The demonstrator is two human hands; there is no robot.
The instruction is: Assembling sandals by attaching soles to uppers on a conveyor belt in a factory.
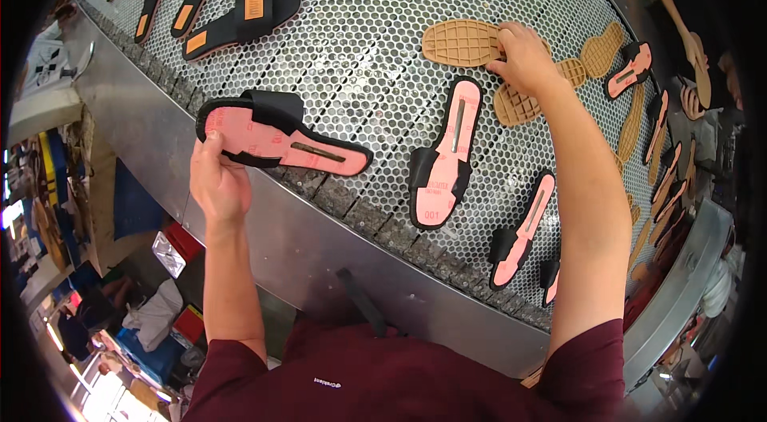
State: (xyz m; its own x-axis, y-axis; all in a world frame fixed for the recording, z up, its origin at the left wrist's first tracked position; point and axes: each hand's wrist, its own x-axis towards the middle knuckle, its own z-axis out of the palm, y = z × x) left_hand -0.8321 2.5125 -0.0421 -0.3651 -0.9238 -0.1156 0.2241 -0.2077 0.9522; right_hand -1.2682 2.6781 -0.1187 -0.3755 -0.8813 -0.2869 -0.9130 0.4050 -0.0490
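Observation:
My left hand [220, 178] is closed on the toe end of a black sandal upper [276, 134], its pink underside and dark metal strip facing up. It is held at the belt's near edge. Out to the right, my right hand [526, 59] is closed on a tan shoe sole [459, 43] with a grid pattern, fingers at the sole's narrower end. Another tan sole [515, 105] lies just below that hand. Between my hands rests a second pink-bottomed sandal upper [447, 154], and a third [523, 232] lies beside my right forearm.
The perforated metal conveyor belt [359, 47] has a steel side wall [304, 242] nearest me. Finished-looking black slide sandals [244, 21] with orange patches sit at the far left. More soles [601, 51] and uppers line the right side, where another person's hand [691, 99] holds a sole.

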